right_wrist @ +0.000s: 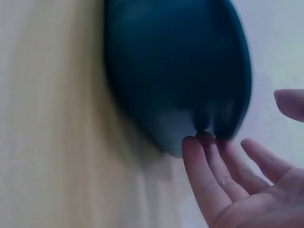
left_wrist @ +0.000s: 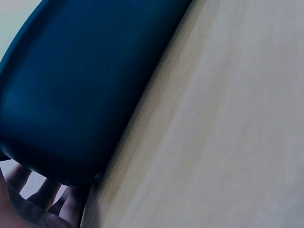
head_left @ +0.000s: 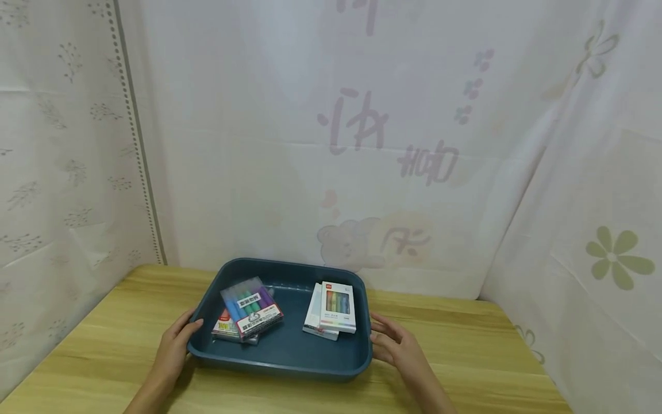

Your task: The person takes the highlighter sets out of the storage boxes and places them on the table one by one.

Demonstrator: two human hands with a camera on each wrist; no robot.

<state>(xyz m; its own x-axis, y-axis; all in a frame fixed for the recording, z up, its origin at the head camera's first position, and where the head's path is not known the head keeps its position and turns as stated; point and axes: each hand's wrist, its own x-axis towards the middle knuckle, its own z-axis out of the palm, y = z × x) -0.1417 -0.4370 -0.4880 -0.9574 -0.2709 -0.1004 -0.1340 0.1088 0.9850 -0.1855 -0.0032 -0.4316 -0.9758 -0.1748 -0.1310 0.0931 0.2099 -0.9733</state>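
Observation:
A dark blue plastic tray [head_left: 279, 365] sits on the wooden table, with pale boxes and clear packs inside. My left hand [head_left: 173, 348] holds the tray's left end, thumb over the rim and fingers against the outer wall; the left wrist view shows those fingers [left_wrist: 42, 194] at the end wall. At the opposite end, my right hand [head_left: 400, 348] has its fingers extended. In the right wrist view, its fingertips [right_wrist: 194, 145] meet the outer wall, while the thumb [right_wrist: 290, 104] stands apart from the rim.
In the tray's left part, a clear pack of coloured pens [head_left: 250, 307] lies over another red-and-white pack [head_left: 222, 326]. Two white boxes overlap at the right, the upper box [head_left: 337, 307] having a coloured window. Behind the wood-grain table [head_left: 445, 339] hangs a printed white curtain [head_left: 248, 172].

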